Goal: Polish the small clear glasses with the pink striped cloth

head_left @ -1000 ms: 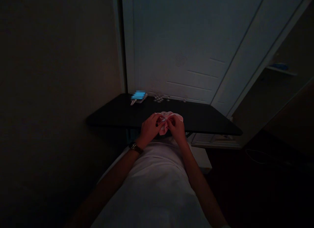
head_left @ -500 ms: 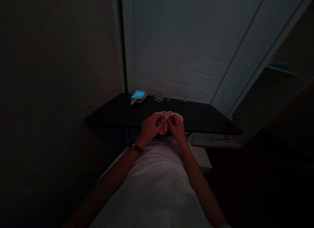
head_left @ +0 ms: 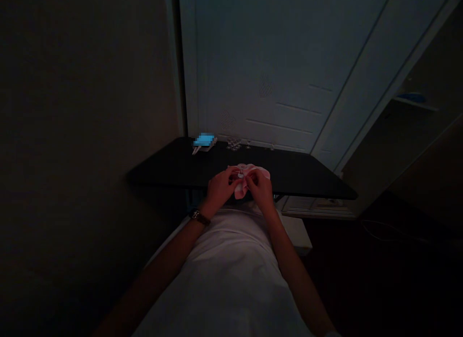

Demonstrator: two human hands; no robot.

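Observation:
Just above the near edge of the black table [head_left: 173, 169], both my hands meet around a small clear glass [head_left: 241, 174] and a pink cloth [head_left: 238, 192]. My left hand [head_left: 220, 187] is closed on the glass from the left, thumb and fingers round its sides. From the other side, my right hand [head_left: 262, 188] pinches the cloth against the glass. Part of the cloth spreads out behind the right fingers. Dim light and the fingers hide much of the glass.
Along the table's back edge stand several small stemmed glasses [head_left: 234, 144], with single ones [head_left: 248, 144] farther right. A device with a lit blue, pixelated screen [head_left: 204, 140] lies at the back left. A pale door [head_left: 253, 62] rises behind; a white box [head_left: 297, 234] is below right.
My fingers have shifted slightly on the glass and cloth, and a pale part of the glass shows more clearly between them. Everything else looks the same.

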